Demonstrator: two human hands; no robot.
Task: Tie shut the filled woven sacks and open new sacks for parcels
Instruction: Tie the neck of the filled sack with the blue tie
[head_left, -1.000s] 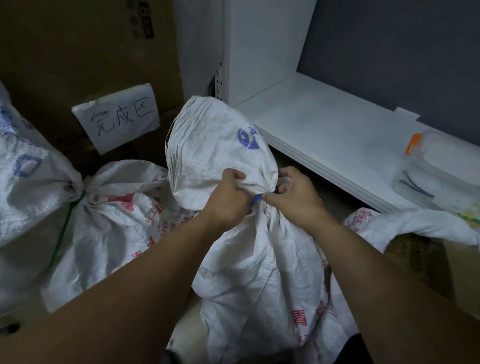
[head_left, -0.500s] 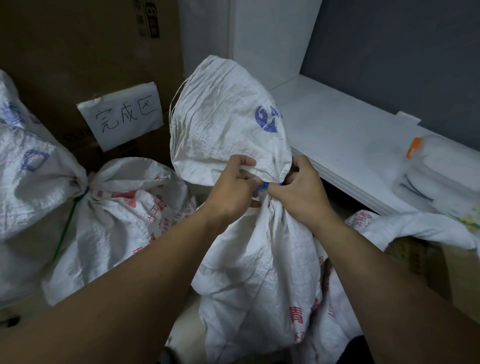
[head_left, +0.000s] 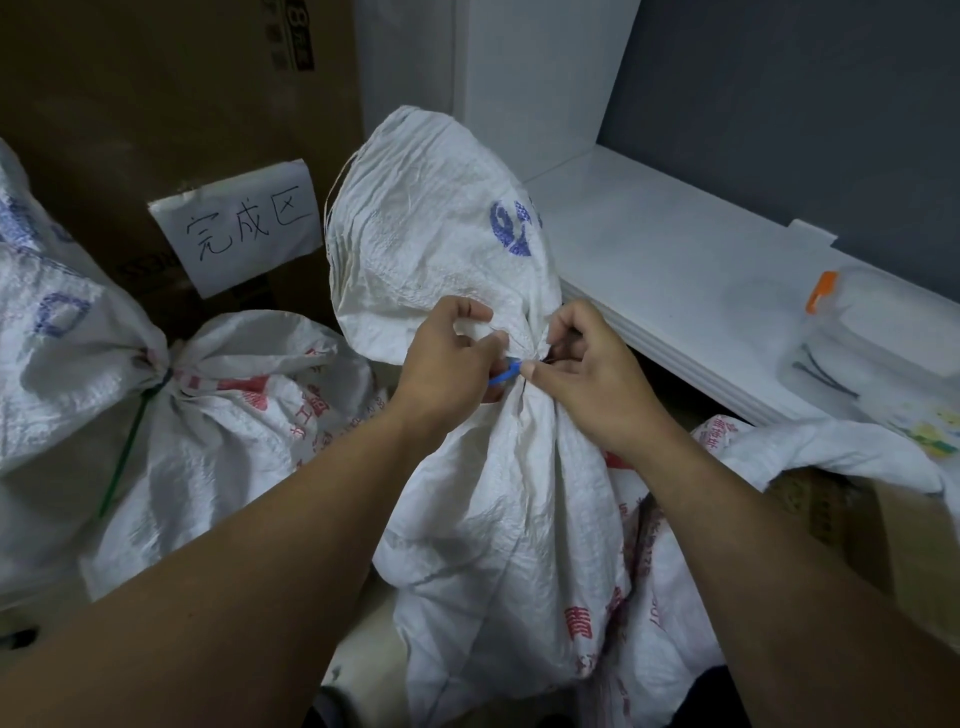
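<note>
- The left hand has its fingers curled, and they pinch a blue plastic tie at the gathered neck of a filled white woven sack.
- The right hand faces it across the neck, fingers curled in, and its thumb tip presses on the free end of the tie.
- The sack stands upright on the floor between the two forearms. Its loose top fans out above the hands and shows a blue mark.
- To the left, on the floor, lies a second white woven sack with red print. It touches a third white sack with blue print, and a thin green tie hangs at their necks.
- To the right, a flat white woven sack drapes over a brown cardboard box.
- Beyond it, a clear plastic bag with an orange tab sits at the right end of a white shelf.
- Farthest back, a white paper sign with handwritten characters is fixed to a tall brown carton.
</note>
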